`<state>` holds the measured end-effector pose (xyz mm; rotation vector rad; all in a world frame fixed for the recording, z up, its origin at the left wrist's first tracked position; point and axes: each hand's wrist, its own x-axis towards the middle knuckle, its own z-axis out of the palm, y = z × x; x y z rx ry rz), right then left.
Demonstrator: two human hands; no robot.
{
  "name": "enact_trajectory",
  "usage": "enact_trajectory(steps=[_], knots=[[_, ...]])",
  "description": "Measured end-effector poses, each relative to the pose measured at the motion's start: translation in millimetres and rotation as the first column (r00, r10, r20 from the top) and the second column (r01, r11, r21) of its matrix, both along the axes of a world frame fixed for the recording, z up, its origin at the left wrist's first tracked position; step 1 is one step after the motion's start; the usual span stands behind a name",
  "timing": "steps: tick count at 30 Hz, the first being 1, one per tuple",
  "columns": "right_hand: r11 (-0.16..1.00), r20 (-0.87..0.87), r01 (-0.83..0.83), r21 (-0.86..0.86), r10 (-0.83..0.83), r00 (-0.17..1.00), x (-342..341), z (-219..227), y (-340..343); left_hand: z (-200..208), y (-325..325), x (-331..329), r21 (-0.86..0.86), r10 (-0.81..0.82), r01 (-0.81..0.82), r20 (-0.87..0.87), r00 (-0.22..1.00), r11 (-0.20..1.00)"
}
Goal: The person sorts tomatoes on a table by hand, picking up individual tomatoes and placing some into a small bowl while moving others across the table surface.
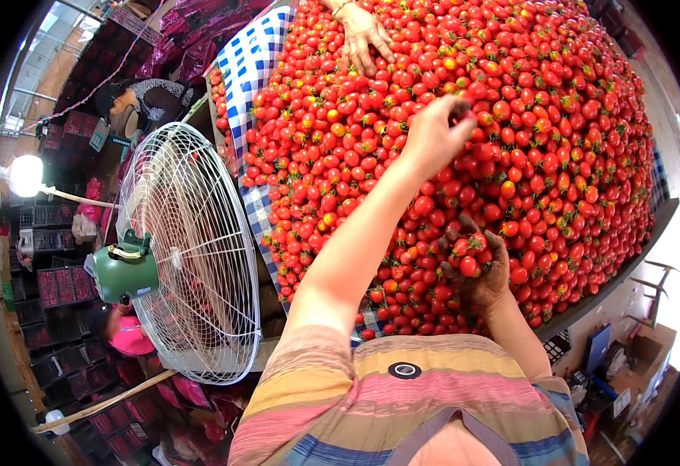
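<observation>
A large heap of red cherry tomatoes [581, 155], many with green stem tops, spreads in front of me. Over its middle, my left hand [435, 133] is raised with its fingers curled toward the thumb. Whether a tomato is between those fingertips I cannot make out. Nearer my body, my right hand [486, 272] is turned palm up and cupped around a few cherry tomatoes [470, 256]. Its fingers are dark with dirt. Another person's hand [365, 40] rests on the heap at the far side.
A big fan [189, 256] with a white wire cage and green motor stands close on my left. Blue-and-white checked cloth [248, 70] edges the heap. Farther left are stacked crates [64, 287], a lit bulb [26, 175] and two people. Cardboard boxes [647, 353] sit at lower right.
</observation>
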<state>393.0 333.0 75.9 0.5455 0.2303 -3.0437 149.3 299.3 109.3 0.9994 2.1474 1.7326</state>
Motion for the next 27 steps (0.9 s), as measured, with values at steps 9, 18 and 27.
enact_trajectory(steps=[9, 18, 27], knots=[[0.989, -0.058, -0.007, -0.145, -0.002, 0.998, -0.9, 0.3, -10.3, -8.2, -149.7, 29.3, -0.115, 0.031, -0.058, -0.223, 0.974, 0.992], [0.952, 0.012, -0.109, -0.287, 0.117, 0.993, 59.1, -15.8, -34.0, -87.1, -266.1, 89.3, -0.622, 0.209, -0.407, -0.368, 0.906, 0.669], [0.823, -0.005, 0.375, 0.426, -0.413, 0.911, 228.7, 37.1, 89.3, -71.8, -303.4, 168.7, -0.801, 0.172, -0.415, -0.379, 0.909, 0.431]])
